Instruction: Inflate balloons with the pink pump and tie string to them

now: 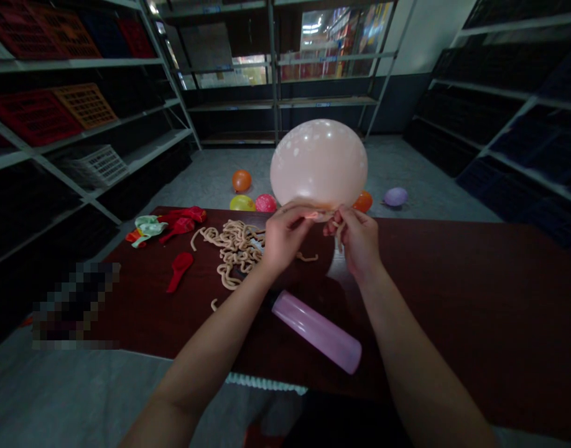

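A large inflated pale pink balloon (319,162) stands above the far side of the table, its neck end down at my fingers. My left hand (285,233) is closed at the balloon's underside, pinching its neck. Close beside it, my right hand (357,239) pinches a short tan cord (339,239) at the neck; one cord end dangles below the fingers. How the cord lies around the neck is hidden by my fingers. Left of my left hand spreads a tangled heap of tan cords (232,242). A pink cylindrical air pump (318,330) lies between my forearms.
On the dark wooden table (453,298) lie a flat red balloon (180,270) and a pile of uninflated balloons (150,229). Inflated balloons, including an orange one (241,180) and a purple one (396,196), rest on the floor beyond. Shelves with crates (36,115) flank both sides.
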Demonstrator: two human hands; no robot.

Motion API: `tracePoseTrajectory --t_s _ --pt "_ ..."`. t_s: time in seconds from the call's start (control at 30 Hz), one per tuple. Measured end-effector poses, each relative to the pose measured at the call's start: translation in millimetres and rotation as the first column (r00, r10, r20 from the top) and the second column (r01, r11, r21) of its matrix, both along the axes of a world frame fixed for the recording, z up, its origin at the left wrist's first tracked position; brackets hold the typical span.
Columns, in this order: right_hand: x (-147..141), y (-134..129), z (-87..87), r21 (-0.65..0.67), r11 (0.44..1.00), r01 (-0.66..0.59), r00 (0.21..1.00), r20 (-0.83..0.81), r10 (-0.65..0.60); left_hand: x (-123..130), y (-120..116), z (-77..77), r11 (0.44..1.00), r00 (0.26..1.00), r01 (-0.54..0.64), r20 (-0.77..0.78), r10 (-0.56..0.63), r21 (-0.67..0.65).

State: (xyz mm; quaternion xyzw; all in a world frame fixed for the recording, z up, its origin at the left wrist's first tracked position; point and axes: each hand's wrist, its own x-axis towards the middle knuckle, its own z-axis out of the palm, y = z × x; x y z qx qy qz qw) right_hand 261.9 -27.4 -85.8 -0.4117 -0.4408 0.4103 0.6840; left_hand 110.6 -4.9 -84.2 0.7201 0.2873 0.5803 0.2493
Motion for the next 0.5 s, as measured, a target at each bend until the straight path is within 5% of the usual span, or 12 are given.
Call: tracePoseTrajectory --t_s 0.1,0.2,0.33,0.5 --pt "8 6 -4.6 -0.039 0.99 0.139 0.986 0.095 -0.135 -3 -6 4.8 0.917 0.898 0.071 -0.426 0.112 0.392" --pt "14 9 -6.9 -0.094 0.984 0.154 0.977 0.166 -0.137 -4 -12 11.3 0.809 0.755 0.191 -0.61 0.241 0.557" --pt "18 8 -4.6 -0.116 0.99 0.077 0.985 0.165 -0.057 -6 -16 17.7 0.848 0.745 0.28 -0.659 0.104 0.45" --pt "14 5 -2.5 -0.095 0.991 -0.093 0.982 0.153 0.107 -7 -13 14.2 0.966 0.871 0.198 -0.483 -0.095 0.167"
